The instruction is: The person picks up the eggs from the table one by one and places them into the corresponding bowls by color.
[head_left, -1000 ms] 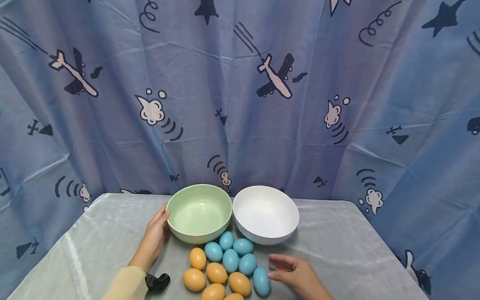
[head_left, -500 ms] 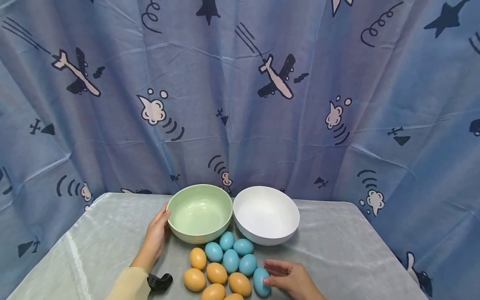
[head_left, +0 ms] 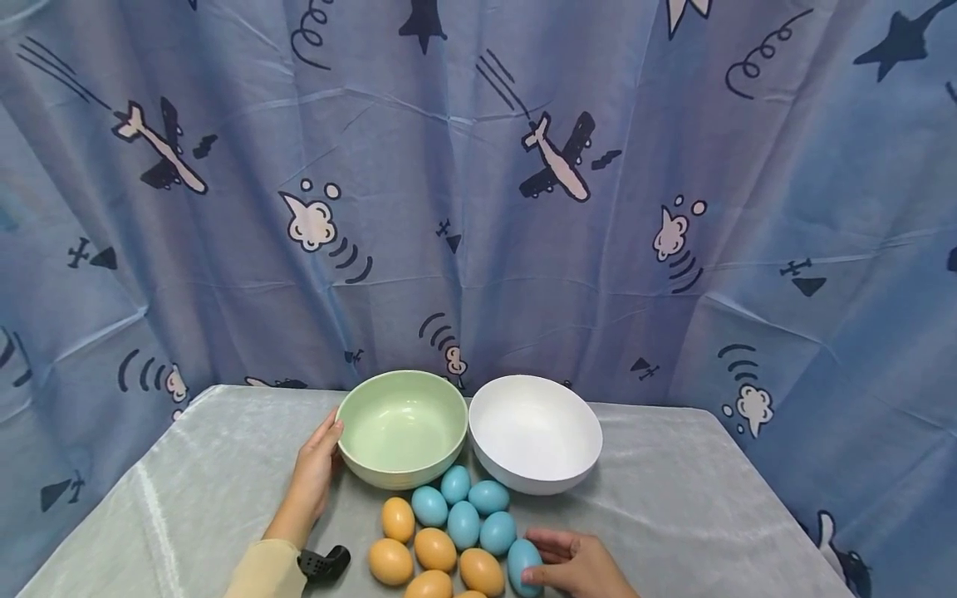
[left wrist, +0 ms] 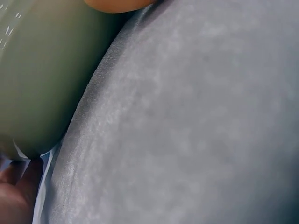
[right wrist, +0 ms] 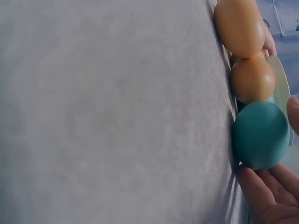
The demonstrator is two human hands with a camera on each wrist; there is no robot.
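Observation:
My left hand (head_left: pixel 310 477) holds the left side of a light green bowl (head_left: pixel 402 432), thumb at the rim and fingers along the outer wall. In the left wrist view, its fingertips meet the lower edge of the green bowl (left wrist: pixel 42 84). My right hand (head_left: pixel 586 566) grips the rightmost blue egg (head_left: pixel 522 558), thumb on its near side and fingers behind it. The right wrist view has this blue egg (right wrist: pixel 260 135) between fingers and thumb, resting close against the cloth. Beside it lies a yellow egg (head_left: pixel 482 571). Both bowls have bare insides.
A white bowl (head_left: pixel 535 436) stands right beside the green one. Several blue eggs (head_left: pixel 463 525) cluster before the bowls, with several yellow eggs (head_left: pixel 391 561) nearer and to the left. Grey cloth (head_left: pixel 673 498) covers the table; a patterned blue curtain (head_left: pixel 463 208) hangs behind it.
My right hand has moved left onto the rightmost blue egg, its thumb now over the egg's near side. The left hand stays at the green bowl. The head view has shifted slightly.

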